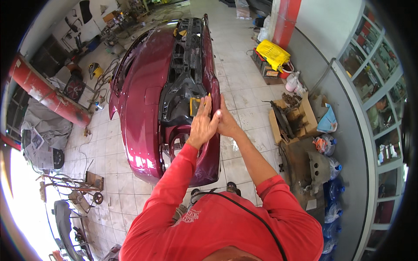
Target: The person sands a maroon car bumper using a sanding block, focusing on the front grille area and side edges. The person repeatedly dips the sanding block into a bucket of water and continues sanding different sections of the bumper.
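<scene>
A glossy burgundy car bumper (143, 93) with black plastic inner parts (187, 89) stretches away in front of me. My left hand (202, 125) lies with fingers stretched forward over the bumper's right-hand edge. My right hand (227, 122) is beside it, along the outer side of that edge, its fingers also stretched out and its thumb close to the left hand. Next to my left fingers shows a yellow piece (194, 105), partly covered by the hand. I cannot tell what it is. What lies under both palms is hidden.
An open cardboard box (308, 114) with dark scraps stands on the right, near a yellow cover (273, 54) and several blue-capped bottles (334, 190). On the left are a red pillar (50, 91), hoses and a hand cart (78, 187). A black cable (257, 217) crosses my chest.
</scene>
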{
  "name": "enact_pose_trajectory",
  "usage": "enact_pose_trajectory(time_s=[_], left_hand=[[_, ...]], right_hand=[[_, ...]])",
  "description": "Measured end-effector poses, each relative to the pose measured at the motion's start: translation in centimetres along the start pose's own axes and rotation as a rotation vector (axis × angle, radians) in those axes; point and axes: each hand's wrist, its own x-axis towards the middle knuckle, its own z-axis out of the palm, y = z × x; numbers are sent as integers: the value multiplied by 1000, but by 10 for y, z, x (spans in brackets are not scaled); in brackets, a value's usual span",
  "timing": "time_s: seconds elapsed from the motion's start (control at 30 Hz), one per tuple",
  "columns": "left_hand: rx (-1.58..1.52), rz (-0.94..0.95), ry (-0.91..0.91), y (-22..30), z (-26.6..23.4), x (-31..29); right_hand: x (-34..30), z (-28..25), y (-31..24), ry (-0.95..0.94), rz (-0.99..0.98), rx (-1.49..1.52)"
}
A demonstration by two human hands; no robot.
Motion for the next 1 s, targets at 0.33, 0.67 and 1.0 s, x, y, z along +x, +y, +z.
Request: enact_pose_trajectory(time_s=[0.33,0.67,1.0], left_hand=[[183,-87,36,-2,6,72],[142,-99,87,-16,7,128],[213,-106,55,-3,-4,124]], right_hand=[[2,10,-6,-43,5,46],[-5,2,-23,-85,120,-90],[-5,-91,-4,-337,209,29]])
